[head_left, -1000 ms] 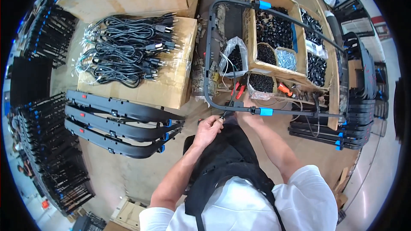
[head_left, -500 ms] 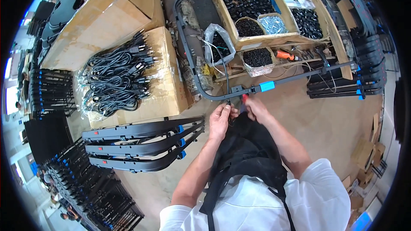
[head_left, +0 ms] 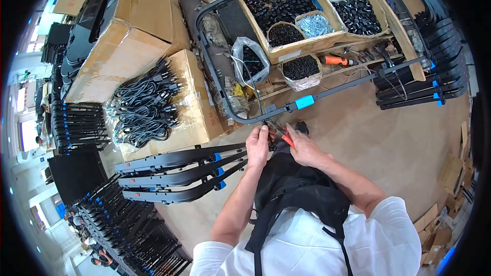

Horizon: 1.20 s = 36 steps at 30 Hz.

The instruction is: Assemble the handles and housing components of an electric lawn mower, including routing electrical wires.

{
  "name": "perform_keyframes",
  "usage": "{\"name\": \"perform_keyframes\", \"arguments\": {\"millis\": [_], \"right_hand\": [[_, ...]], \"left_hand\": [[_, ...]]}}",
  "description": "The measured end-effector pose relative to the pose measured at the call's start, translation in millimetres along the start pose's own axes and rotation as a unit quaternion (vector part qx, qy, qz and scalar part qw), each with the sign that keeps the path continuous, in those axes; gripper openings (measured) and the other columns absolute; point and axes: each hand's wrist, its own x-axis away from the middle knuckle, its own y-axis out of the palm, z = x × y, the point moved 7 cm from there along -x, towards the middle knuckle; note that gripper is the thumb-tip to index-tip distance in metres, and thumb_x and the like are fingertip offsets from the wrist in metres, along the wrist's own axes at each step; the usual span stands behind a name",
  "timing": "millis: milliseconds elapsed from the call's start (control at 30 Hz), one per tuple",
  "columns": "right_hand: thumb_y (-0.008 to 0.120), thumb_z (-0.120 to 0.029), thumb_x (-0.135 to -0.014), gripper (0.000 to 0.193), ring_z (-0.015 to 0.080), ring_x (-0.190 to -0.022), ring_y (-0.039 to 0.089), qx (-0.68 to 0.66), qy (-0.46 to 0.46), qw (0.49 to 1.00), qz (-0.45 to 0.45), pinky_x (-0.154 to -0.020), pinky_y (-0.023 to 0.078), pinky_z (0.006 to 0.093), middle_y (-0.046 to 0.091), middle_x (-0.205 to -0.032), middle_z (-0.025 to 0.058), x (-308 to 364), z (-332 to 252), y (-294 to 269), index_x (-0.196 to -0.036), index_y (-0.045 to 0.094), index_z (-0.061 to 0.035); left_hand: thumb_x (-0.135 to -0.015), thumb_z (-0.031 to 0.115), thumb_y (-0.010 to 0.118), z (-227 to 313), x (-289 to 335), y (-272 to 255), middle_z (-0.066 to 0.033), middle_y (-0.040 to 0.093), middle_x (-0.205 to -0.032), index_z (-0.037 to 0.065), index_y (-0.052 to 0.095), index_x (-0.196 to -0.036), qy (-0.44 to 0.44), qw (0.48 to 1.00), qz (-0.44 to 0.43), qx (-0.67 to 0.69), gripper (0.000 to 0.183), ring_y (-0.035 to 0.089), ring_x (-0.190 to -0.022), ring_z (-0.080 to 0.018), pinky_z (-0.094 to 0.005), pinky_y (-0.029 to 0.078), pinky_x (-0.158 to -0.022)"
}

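My left hand [head_left: 257, 146] pinches the lower end of a thin black cable [head_left: 257, 99] just below the near bar of a large black tubular frame [head_left: 337, 90]. My right hand [head_left: 306, 148] is closed around red-handled pliers [head_left: 288, 139]. The pliers' metal jaws meet the cable close to my left fingertips; whether they grip it is too small to tell. From my fingers the cable runs up over the near bar towards a plastic bag of small black parts [head_left: 250, 61]. A blue clip [head_left: 305, 101] sits on that bar.
A wooden compartment tray [head_left: 302, 46] holds black parts and silver screws. Beyond the bar lie an orange-handled tool [head_left: 337, 61] and a tub of black screws [head_left: 302, 69]. Bundled power cords [head_left: 146, 105] cover a cardboard box [head_left: 197, 117] at left, above curved black frame pieces [head_left: 174, 176].
The pliers in my right hand have come up and left to the cable beside my left fingers. My left hand keeps its pinch. The whole view has shifted slightly.
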Motion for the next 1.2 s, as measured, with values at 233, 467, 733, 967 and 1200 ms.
{"name": "perform_keyframes", "arguments": {"millis": [233,467,733,967,1200], "right_hand": [[0.054,-0.001,-0.09,0.087,0.0517,-0.135,0.051,0.006,-0.008,0.998,-0.054,-0.117,0.04,0.053,0.046,-0.149,0.0377,-2.1,-5.6,-13.7,-0.167,0.013,0.0011],[0.055,0.0,-0.089,0.088,0.0513,-0.136,0.05,0.02,-0.062,0.997,-0.038,-0.115,0.042,0.0543,0.047,-0.148,0.0356,3.8,-15.2,-18.4,-0.168,0.015,-0.0022],[0.062,-0.005,-0.088,0.092,0.0495,-0.117,0.056,0.159,-0.017,0.987,-0.014,-0.104,0.047,0.0574,0.052,-0.13,0.0296,16.3,-46.3,-21.3,-0.169,0.019,-0.0083],[0.071,-0.011,-0.084,0.093,0.0448,-0.107,0.062,0.158,-0.004,0.978,0.139,-0.086,0.056,0.054,0.053,-0.114,0.0243,32.6,-62.4,-1.6,-0.167,0.032,-0.0197],[0.071,-0.007,-0.082,0.09,0.0417,-0.092,0.067,0.204,0.013,0.954,0.221,-0.074,0.061,0.0483,0.054,-0.11,0.0236,45.1,-83.0,10.8,-0.164,0.04,-0.0248]], "left_hand": [[-0.112,0.025,0.056,8.6,6.9,11.8,-0.0054,0.074,-0.091,0.0,0.071,-0.103,0.014,0.999,0.051,-0.009,0.03,0.068,-0.079,-0.0123,-0.0275,0.052,-0.071],[-0.112,0.028,0.058,6.4,5.1,10.3,-0.0061,0.073,-0.092,0.002,0.069,-0.104,0.027,0.998,0.041,-0.034,0.029,0.069,-0.082,-0.0143,-0.0288,0.056,-0.074],[-0.114,0.025,0.052,-14.7,-13.5,-6.0,-0.002,0.072,-0.096,0.001,0.068,-0.114,0.072,0.994,-0.002,-0.084,0.029,0.065,-0.082,-0.0102,-0.0282,0.055,-0.077],[-0.112,0.02,0.052,14.3,-19.8,-9.0,-0.0048,0.073,-0.097,0.0,0.069,-0.117,0.093,0.967,-0.123,-0.204,0.026,0.069,-0.087,-0.0156,-0.0346,0.057,-0.083],[-0.104,0.035,0.057,161.3,-12.2,1.4,-0.0182,0.077,-0.096,0.007,0.076,-0.107,0.365,0.738,0.014,-0.568,0.034,0.071,-0.09,-0.0403,-0.0511,0.051,-0.086]]}}
